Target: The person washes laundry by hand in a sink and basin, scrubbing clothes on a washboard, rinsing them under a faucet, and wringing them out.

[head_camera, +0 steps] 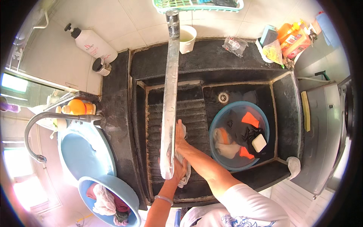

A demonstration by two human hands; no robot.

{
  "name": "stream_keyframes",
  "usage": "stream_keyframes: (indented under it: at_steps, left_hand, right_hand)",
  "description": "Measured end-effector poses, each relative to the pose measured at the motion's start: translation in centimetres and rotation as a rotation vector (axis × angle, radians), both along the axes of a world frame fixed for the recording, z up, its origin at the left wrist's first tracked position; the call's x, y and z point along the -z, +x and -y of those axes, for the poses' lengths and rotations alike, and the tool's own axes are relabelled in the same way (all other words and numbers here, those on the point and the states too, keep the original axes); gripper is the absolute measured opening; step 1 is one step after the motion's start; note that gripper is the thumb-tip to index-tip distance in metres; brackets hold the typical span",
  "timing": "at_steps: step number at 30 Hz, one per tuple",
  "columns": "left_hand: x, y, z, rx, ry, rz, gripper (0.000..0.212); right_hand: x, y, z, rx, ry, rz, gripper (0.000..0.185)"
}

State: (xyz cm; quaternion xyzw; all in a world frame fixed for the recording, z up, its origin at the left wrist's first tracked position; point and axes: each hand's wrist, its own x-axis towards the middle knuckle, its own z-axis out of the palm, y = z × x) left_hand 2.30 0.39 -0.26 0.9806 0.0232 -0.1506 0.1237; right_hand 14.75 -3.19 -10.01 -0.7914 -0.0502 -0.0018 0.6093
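A wet, light-coloured cloth (185,179) lies on the ribbed black washboard slab (192,113) of the sink. My left hand (179,168), with a bracelet on its wrist, grips the cloth's nearer part. Farther up the slab, my right hand (179,136) is on the same cloth. The long metal tap spout (170,99) passes in front of both hands and hides many of the fingers. To the right, a blue basin (211,124) of water holds dark, orange and pale clothes, with a cream soap bar (259,143) resting on top of them.
A drain (223,98) lies behind the basin. On the left are a light-blue washbasin (85,153) with a curved tap (39,119), and a blue tub (109,183) of clothes. A white cup (187,42), plastic packet (235,46) and orange bottles (295,39) line the back ledge.
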Motion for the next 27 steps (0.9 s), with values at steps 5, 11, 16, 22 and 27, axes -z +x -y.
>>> stream_keyframes:
  at_steps: [5,11,16,22,27]
  left_hand:
    - [3.1,-2.6,-3.0,-0.011,0.061,0.161,0.078]
    - [6.6,-2.9,-2.8,0.060,-0.067,0.167,0.072]
    - [0.1,-2.1,-3.2,-0.133,-0.234,0.229,0.059]
    - [-6.3,-3.4,2.0,0.145,-0.107,0.014,0.067]
    - [-3.8,-1.1,2.1,-0.037,-0.038,0.064,0.084]
  right_hand:
    - [-7.5,-6.2,3.9,-0.303,-0.467,0.156,0.040]
    - [-4.3,-5.4,4.3,-0.214,-0.392,0.461,0.012]
    - [-2.0,3.1,-0.2,-0.276,0.468,-0.128,0.016]
    - [-5.2,9.2,5.4,-0.471,-0.536,0.079,0.038]
    - [-2.8,-1.1,5.9,-0.398,-0.531,0.368,0.049]
